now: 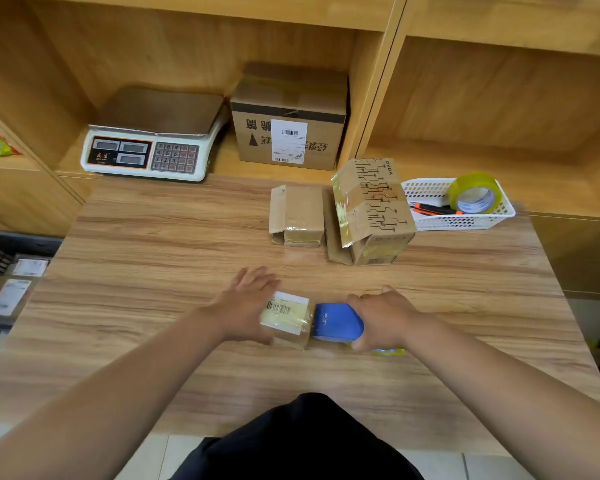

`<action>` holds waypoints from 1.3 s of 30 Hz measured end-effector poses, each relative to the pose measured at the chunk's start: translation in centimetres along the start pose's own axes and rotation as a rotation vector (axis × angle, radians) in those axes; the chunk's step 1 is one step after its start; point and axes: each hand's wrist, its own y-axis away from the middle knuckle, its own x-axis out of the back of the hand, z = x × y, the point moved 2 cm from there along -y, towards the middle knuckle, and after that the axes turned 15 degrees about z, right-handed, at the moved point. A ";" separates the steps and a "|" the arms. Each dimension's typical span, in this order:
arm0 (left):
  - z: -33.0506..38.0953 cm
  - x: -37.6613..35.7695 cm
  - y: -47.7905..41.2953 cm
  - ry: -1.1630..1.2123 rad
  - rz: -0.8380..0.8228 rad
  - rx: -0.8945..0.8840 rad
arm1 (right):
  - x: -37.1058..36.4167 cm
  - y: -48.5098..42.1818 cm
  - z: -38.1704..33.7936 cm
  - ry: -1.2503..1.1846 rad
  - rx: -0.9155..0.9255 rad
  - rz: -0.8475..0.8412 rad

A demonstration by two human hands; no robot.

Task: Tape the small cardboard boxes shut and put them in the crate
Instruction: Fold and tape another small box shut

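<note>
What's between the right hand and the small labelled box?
The blue tape dispenser, gripped by the right hand, its front end meeting the small labelled box, as the head view shows.

Left hand (248, 304) rests on small box (286, 318); right hand (383, 318) grips tape dispenser (338, 322).
</note>
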 end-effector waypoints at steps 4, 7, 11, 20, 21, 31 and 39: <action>3.4 -0.3 -1.5 -0.077 0.013 -0.119 | 0.1 -0.1 -0.1 -0.012 0.000 -0.011; 4.7 -0.7 -2.2 -0.130 0.066 -0.138 | 0.5 0.1 -0.2 -0.004 0.005 0.008; 4.8 -0.4 -1.9 -0.105 0.133 -0.126 | 1.2 0.7 0.1 -0.007 -0.008 0.026; 1.1 1.9 -0.4 0.302 0.217 0.055 | 6.1 0.7 0.1 -0.058 0.008 0.169; 0.7 2.0 -0.2 0.356 0.220 0.089 | 6.7 0.5 -0.1 -0.061 0.014 0.179; -2.0 0.6 1.8 0.660 0.124 0.333 | 8.9 -1.6 -4.0 0.013 0.090 0.192; -1.3 1.8 1.1 0.511 0.156 0.222 | 9.4 -2.2 -5.9 0.039 0.124 0.179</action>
